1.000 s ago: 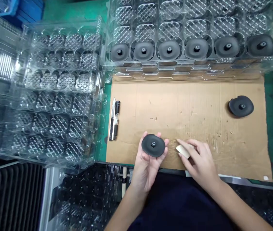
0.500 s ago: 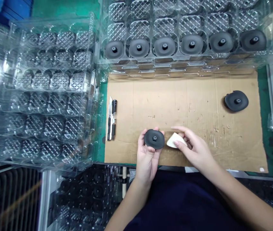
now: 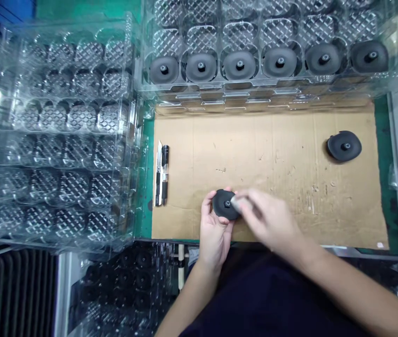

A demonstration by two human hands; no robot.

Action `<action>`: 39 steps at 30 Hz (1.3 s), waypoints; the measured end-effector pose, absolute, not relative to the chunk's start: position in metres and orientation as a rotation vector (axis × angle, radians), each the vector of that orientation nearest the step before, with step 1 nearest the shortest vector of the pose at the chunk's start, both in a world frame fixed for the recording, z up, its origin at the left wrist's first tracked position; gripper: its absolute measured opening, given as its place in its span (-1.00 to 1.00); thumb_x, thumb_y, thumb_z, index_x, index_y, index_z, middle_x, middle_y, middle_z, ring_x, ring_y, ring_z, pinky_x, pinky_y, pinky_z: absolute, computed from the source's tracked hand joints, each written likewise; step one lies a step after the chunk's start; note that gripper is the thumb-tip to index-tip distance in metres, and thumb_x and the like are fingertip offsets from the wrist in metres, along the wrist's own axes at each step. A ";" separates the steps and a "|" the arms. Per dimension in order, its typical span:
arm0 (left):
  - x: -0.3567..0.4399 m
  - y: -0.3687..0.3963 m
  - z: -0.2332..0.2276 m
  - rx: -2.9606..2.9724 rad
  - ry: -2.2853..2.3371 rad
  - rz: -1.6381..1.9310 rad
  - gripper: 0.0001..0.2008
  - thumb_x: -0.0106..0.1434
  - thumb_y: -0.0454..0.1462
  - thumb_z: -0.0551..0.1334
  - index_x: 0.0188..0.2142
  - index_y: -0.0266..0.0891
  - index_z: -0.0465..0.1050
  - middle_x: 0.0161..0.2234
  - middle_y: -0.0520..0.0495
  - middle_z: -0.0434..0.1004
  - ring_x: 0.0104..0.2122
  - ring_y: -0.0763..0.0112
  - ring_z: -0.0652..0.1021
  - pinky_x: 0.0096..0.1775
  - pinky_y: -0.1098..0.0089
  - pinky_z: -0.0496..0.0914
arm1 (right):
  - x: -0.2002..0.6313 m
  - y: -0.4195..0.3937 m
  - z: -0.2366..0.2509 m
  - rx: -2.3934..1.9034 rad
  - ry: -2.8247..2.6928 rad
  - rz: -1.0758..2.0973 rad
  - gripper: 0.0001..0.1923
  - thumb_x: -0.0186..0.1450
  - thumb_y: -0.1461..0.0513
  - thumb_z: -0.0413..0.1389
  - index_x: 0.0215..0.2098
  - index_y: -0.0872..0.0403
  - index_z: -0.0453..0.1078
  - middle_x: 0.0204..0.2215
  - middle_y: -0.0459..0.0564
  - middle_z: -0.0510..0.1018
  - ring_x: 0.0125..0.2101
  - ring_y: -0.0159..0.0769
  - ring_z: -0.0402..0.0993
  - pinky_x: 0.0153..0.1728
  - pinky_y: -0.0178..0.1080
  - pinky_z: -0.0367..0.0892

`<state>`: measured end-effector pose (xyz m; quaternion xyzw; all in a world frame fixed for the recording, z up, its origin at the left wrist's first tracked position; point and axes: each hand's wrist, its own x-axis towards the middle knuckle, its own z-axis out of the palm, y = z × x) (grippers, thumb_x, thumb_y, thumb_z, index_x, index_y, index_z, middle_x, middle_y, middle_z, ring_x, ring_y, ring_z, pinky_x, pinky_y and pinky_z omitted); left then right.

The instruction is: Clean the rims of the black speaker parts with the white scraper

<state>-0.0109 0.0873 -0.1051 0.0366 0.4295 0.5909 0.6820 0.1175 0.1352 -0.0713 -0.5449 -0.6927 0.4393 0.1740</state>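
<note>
since before, right hand (image 3: 269, 220) brought its blurred pale piece onto the black disc (image 3: 224, 205) in left hand's (image 3: 214, 229) grip; no readable writing

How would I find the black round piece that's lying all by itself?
Start at the brown cardboard sheet in the middle of the bench. Look to its far right side, just below the clear tray of discs. The lone black disc lies there on bare cardboard, in no pocket and in no hand.

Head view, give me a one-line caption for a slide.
Left hand holds a black disc above the cardboard sheet while the blurred right hand presses a pale pad against it.
</note>
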 end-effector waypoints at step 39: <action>-0.013 0.085 -0.112 0.156 0.878 1.348 -0.49 0.14 -0.26 0.31 0.08 -0.06 0.25 0.10 -0.18 0.36 0.10 0.26 0.37 0.09 0.32 0.29 | 0.127 0.156 -0.074 -1.215 -2.233 1.157 -0.81 0.32 0.28 0.01 -0.17 0.08 0.45 -0.28 -0.06 0.59 -0.26 -0.35 0.50 -0.19 -0.32 0.35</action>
